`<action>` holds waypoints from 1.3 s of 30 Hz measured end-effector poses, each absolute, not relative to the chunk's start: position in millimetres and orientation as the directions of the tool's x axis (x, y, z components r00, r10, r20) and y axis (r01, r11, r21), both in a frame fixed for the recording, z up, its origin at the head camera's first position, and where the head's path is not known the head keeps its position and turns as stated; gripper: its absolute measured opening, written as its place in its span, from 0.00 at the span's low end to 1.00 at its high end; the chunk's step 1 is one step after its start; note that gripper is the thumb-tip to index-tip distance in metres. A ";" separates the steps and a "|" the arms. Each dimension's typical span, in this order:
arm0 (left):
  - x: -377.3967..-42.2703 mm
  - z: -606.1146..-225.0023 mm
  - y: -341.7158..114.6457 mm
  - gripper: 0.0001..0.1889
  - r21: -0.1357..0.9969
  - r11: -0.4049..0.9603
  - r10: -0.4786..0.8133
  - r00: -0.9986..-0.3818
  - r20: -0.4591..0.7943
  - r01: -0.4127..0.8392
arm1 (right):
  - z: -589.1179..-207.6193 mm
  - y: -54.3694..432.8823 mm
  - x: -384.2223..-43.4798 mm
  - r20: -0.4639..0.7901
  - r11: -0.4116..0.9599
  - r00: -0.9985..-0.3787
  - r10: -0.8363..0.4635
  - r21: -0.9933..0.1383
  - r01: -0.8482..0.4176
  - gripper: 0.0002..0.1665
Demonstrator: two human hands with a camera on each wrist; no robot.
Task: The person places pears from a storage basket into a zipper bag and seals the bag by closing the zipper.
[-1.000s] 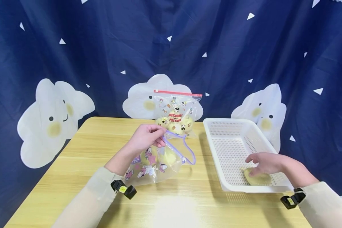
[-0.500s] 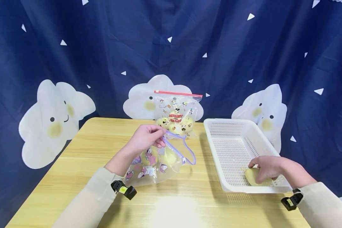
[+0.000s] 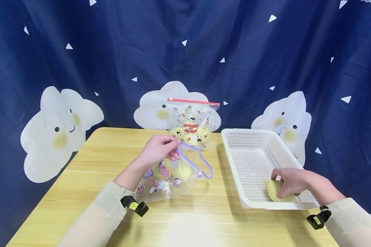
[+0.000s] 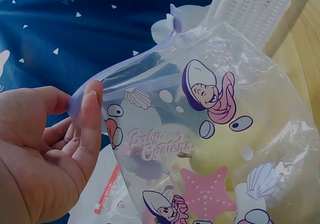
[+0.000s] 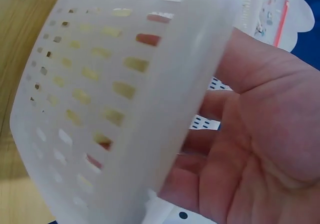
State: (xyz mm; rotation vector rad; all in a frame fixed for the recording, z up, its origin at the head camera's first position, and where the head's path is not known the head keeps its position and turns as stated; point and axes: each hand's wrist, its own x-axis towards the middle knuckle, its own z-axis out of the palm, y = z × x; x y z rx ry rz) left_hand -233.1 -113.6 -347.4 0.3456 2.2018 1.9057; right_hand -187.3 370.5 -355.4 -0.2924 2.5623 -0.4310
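With thumb and fingers, my left hand (image 3: 160,149) pinches the purple zip edge of a clear zip bag (image 3: 182,187) printed with pink and purple cartoon figures. The bag's mouth gapes toward the right. Yellow pears lie inside it; one pear (image 4: 215,156) shows its stem in the left wrist view. My right hand (image 3: 295,180) reaches into the near end of a white plastic basket (image 3: 238,187) and grips a yellow pear (image 3: 272,189), thumb on the near side. In the right wrist view the basket wall hides most of that pear, which shows yellow through the holes.
Behind the purple bag stands another clear zip bag (image 3: 180,115) with a red zip and several pears inside. The wooden table (image 3: 89,161) ends at a dark blue curtain (image 3: 117,41) with white clouds.
My right hand has lowered and closed its fingers around the pear, tilting it slightly in the basket. The left hand and its bag have stayed still.
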 end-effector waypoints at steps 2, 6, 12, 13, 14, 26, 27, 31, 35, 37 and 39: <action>-233.2 -347.7 -113.6 0.16 0.990 0.137 0.312 -0.950 -0.001 0.044 | -354.1 368.8 -188.6 -0.439 0.924 -0.850 -0.290 -0.361 -0.128 0.31; -234.2 -348.9 -113.7 0.15 0.990 0.132 0.313 -0.950 0.003 0.047 | -349.6 362.3 -192.8 -0.354 0.921 -0.886 -0.299 -0.351 -0.171 0.34; -235.1 -349.5 -113.8 0.14 0.991 0.130 0.309 -0.951 -0.001 0.041 | -342.4 347.0 -197.5 -0.172 0.910 -0.935 -0.311 -0.338 -0.241 0.37; -234.9 -349.5 -113.8 0.14 0.991 0.129 0.309 -0.951 -0.001 0.041 | -341.5 343.9 -197.8 -0.143 0.906 -0.940 -0.309 -0.343 -0.246 0.37; -234.8 -349.5 -113.8 0.14 0.991 0.128 0.310 -0.951 -0.002 0.039 | -340.6 341.0 -198.1 -0.113 0.904 -0.945 -0.308 -0.345 -0.253 0.37; -234.4 -349.4 -113.6 0.15 0.991 0.132 0.311 -0.951 -0.003 0.039 | -333.1 301.9 -203.0 0.121 0.854 -0.963 -0.239 -0.445 -0.268 0.38; -234.4 -349.4 -113.3 0.15 0.990 0.133 0.308 -0.951 -0.006 0.037 | -332.1 298.4 -203.6 0.135 0.847 -0.963 -0.234 -0.457 -0.270 0.37; -233.8 -348.4 -112.7 0.15 0.990 0.140 0.306 -0.952 -0.010 0.034 | -326.7 283.4 -205.4 0.174 0.817 -0.962 -0.210 -0.509 -0.270 0.36; -234.8 -348.6 -112.8 0.15 0.989 0.146 0.306 -0.952 -0.008 0.039 | -320.3 264.3 -206.4 0.158 0.785 -0.969 -0.188 -0.570 -0.245 0.37; -235.4 -349.0 -112.9 0.15 0.988 0.147 0.306 -0.952 -0.006 0.041 | -318.5 253.6 -207.1 0.128 0.767 -0.975 -0.182 -0.602 -0.223 0.38; -235.4 -348.8 -112.6 0.14 0.988 0.147 0.303 -0.953 -0.007 0.039 | -317.7 241.8 -207.5 0.096 0.753 -0.979 -0.178 -0.627 -0.199 0.39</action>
